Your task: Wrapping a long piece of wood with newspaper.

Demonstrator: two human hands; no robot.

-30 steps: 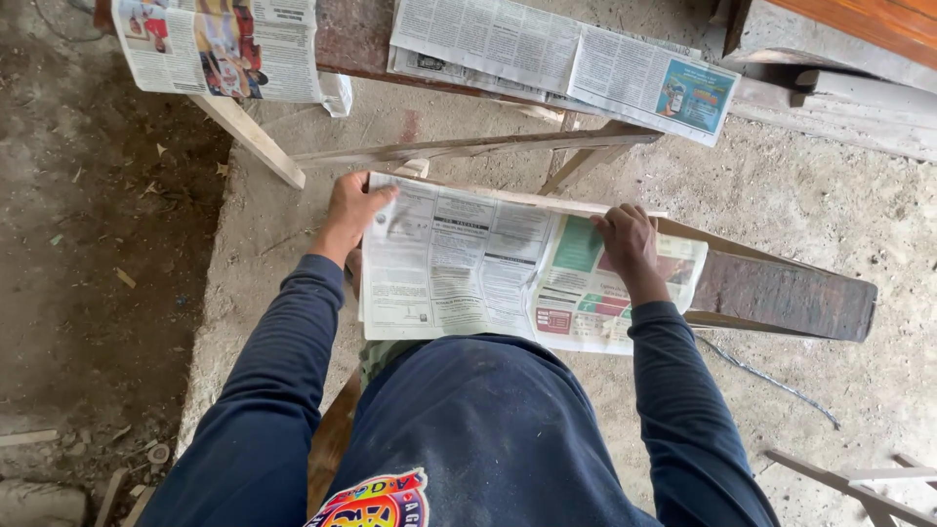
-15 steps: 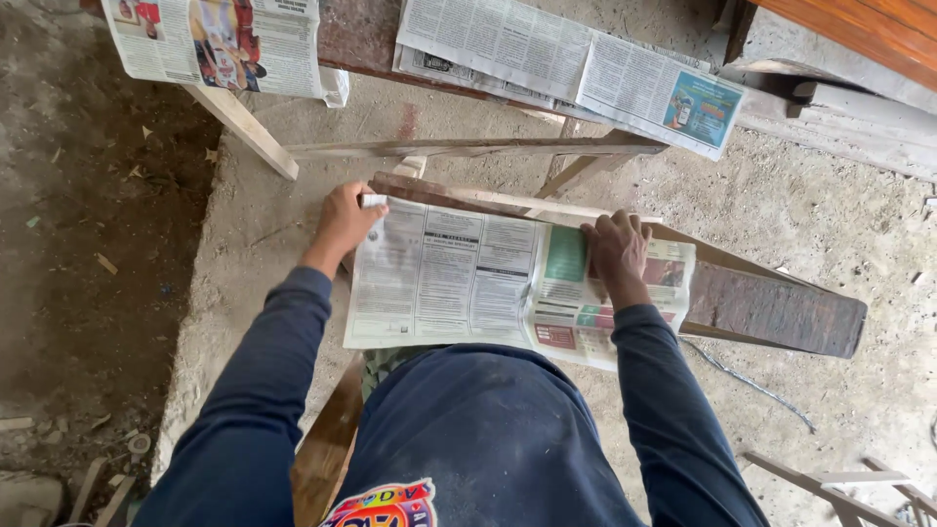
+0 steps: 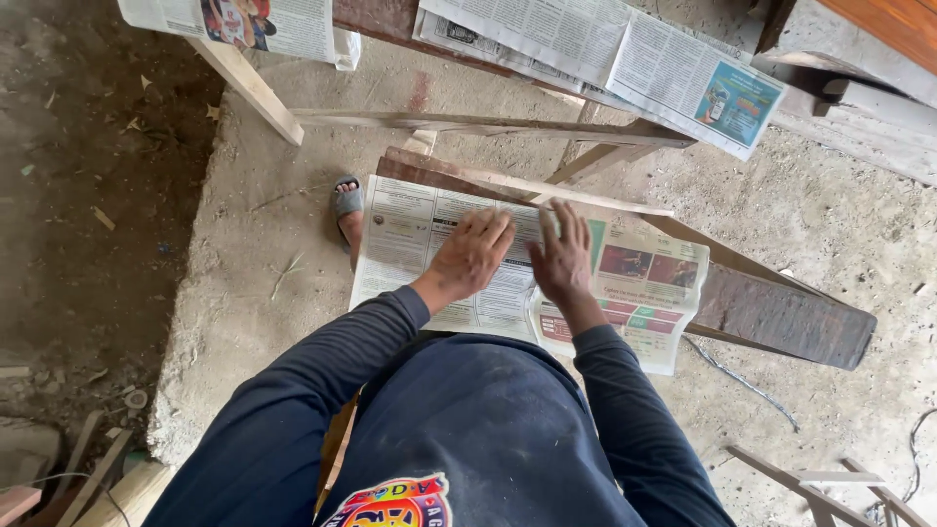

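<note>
Both hands now meet at mid-sheet; a sec ago they sat wide apart at the paper's left and right ends. Left hand flat, fingers spread, palm down on the printed newspaper sheet. Right hand also flat and open, just beside it, gripping nothing. Reads as smoothing the sheet inward (judgement only).

Newspaper lies across a long dark-brown wooden plank, which runs on to the right, bare. Sheet's near edge overhangs twd the body. Thin pale wooden strip along the far edge. Sandalled foot at left on concrete floor. More newspaper-covered board far side. Open room left and right.
</note>
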